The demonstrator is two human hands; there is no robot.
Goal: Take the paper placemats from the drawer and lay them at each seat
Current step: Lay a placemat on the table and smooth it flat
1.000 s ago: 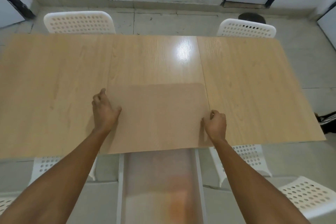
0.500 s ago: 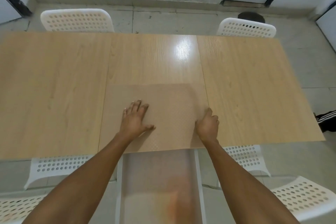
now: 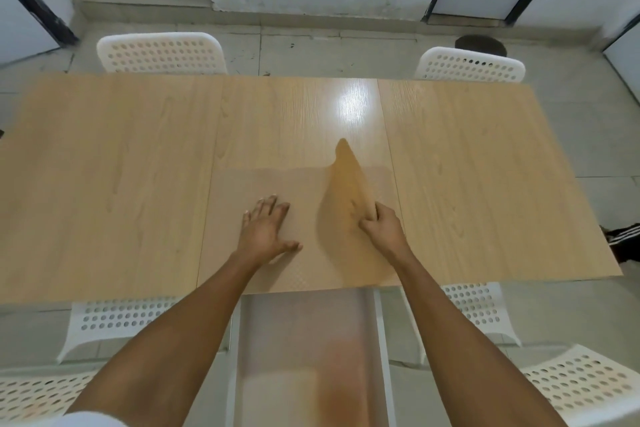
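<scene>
A stack of tan paper placemats (image 3: pixel 287 184) lies on the wooden table (image 3: pixel 114 166) at the near edge, in the middle. My left hand (image 3: pixel 266 232) presses flat on the stack with fingers spread. My right hand (image 3: pixel 382 227) pinches the right edge of the top placemat (image 3: pixel 346 180), which is lifted and curled up into a peak toward the far side. Below the table edge the white drawer (image 3: pixel 379 340) stands pulled out, with a pale sheet lying in it.
White perforated chairs stand at the far left (image 3: pixel 161 52), far right (image 3: pixel 471 66), near left (image 3: pixel 114 319) and near right (image 3: pixel 481 305). Another chair (image 3: pixel 588 388) is at the lower right. A dark item with white stripes (image 3: pixel 623 239) lies on the floor at right.
My left hand moved from the stack's left edge to its middle and flattened. My right hand pinched the top placemat's right edge and lifted it, so that sheet now curls upward.
</scene>
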